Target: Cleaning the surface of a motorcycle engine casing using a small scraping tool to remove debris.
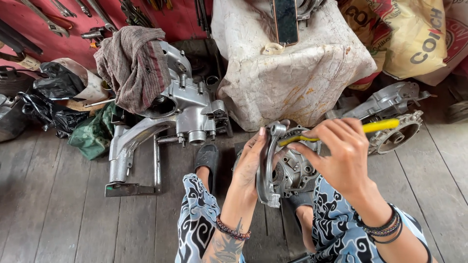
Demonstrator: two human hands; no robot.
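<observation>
Left hand (251, 163) grips a metal cover (267, 165) upright; right hand (336, 156) pinches a yellow tool (378, 126) against it.

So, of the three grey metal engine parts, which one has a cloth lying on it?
The large engine casing on the left: a striped brownish cloth is draped over its top. The cover in the left hand and the casing at right are bare.

Your right hand (341, 156) covers the middle of the yellow-handled tool (380, 126), and its tip disappears behind the metal cover (265, 165) your left hand (248, 163) holds. The striped rag (131, 65) hides the engine casing's (190, 104) top. The frame's upper edge cuts off the hanging wrenches (53, 19).
</observation>
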